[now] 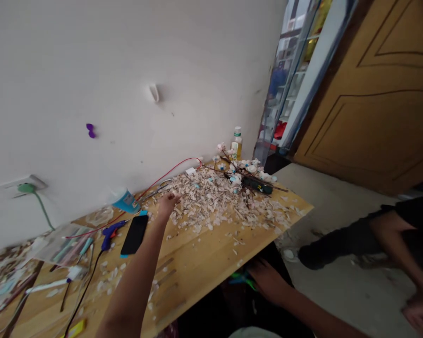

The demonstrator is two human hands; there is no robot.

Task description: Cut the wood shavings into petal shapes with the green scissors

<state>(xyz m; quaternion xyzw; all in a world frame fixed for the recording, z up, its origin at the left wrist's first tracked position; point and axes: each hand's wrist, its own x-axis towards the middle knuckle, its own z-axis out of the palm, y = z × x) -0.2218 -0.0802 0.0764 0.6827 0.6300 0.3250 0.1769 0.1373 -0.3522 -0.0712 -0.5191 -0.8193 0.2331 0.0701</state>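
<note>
My left hand [168, 204] reaches over the left edge of a heap of pale, petal-like flakes [211, 195] on the wooden table. Its fingers are pinched together, and whatever they hold is too small to tell. Below the table's front edge, my right hand [266, 278] is closed around a bright green and blue tool [242, 279]; its working end is lost in the dark. Twigs with white and blue blossoms [235, 178] lie across the heap's far right, beside a dark cylinder [256, 185].
A phone [134, 235], a blue glue gun [110, 233] and a blue cup [126, 202] are left of the heap. Behind the twigs stands a bottle [236, 143]. Cables run along the table's left side. Another person's arm [396, 244] shows at right.
</note>
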